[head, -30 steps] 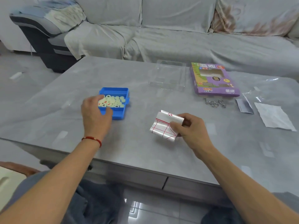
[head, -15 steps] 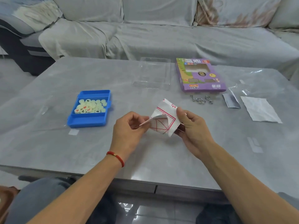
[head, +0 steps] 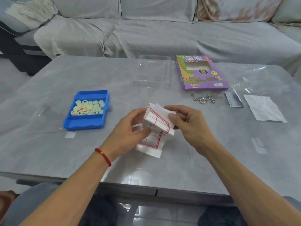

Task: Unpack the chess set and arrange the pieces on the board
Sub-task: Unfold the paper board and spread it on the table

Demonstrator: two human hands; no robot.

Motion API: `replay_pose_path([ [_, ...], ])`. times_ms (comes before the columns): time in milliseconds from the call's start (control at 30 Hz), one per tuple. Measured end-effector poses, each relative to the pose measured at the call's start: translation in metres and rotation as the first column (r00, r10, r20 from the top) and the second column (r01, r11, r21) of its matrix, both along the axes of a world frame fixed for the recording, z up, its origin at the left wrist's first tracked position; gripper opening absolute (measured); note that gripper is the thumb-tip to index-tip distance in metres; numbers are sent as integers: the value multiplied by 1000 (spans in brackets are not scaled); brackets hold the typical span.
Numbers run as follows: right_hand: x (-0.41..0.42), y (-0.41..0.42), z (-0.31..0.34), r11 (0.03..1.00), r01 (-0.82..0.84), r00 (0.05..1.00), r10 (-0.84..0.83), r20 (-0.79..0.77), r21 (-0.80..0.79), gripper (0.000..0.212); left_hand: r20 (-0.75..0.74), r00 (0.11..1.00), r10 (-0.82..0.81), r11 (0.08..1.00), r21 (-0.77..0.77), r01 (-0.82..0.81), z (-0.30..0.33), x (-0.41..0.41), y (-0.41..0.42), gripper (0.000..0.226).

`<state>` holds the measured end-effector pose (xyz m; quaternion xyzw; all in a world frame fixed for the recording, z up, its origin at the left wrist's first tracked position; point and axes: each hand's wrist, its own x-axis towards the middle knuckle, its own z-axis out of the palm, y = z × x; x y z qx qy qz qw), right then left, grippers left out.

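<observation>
On the left part of the grey counter (head: 48,88) a blue tray (head: 86,110) is lying flat, its middle compartment holding a heap of pale round chess pieces (head: 87,107) with red and black marks, while the compartments at its near and far ends are showing only blue plastic. Just to the right of the tray, near the middle of the counter, the left hand (head: 128,132), with a red cord bracelet (head: 103,156) at the wrist, is pinching the left side of a folded white paper board (head: 154,128) printed with red lines; its fingers are curling onto the sheet, thumb in front. The paper board is hanging partly unfolded between both hands, its lower flap drooping toward the counter; whether that flap is touching the surface I cannot tell. The right hand (head: 190,123) is gripping the upper right folds, thumb pressing on the front and the other fingers curling behind. Farther back, a clear plastic insert (head: 152,71) is lying beside a purple box (head: 201,73). In front of the box, metal wire puzzles (head: 202,98) are resting, and to their right a small dark packet (head: 233,100), a crumpled white sheet (head: 263,108) and a clear plastic bag (head: 260,79) are lying.
</observation>
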<state>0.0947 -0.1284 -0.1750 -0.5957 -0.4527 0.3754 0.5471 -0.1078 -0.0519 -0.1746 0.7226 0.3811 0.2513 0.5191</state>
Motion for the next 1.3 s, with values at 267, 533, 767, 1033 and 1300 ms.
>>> replay_pose_path([
  [267,10,1,-7,990,140,975,-136,175,-12,19,-149,980,131,991,-12,-134,6,0,-1,44],
  [533,40,3,-1,898,438,897,-439,-52,-35,14,-337,936,-101,978,-205,31,17,-20,10,43],
  [767,30,3,2,876,483,874,-481,67,-5,9,-214,975,58,987,158,-24,11,-4,-2,59],
  [1033,4,0,1,884,463,846,-464,264,67,11,-155,988,8,991,136,13,-4,40,-30,83],
  [1300,2,0,8,983,24,987,-52,-149,-181,48,46,960,277,944,-202,-263,-9,39,-14,54],
])
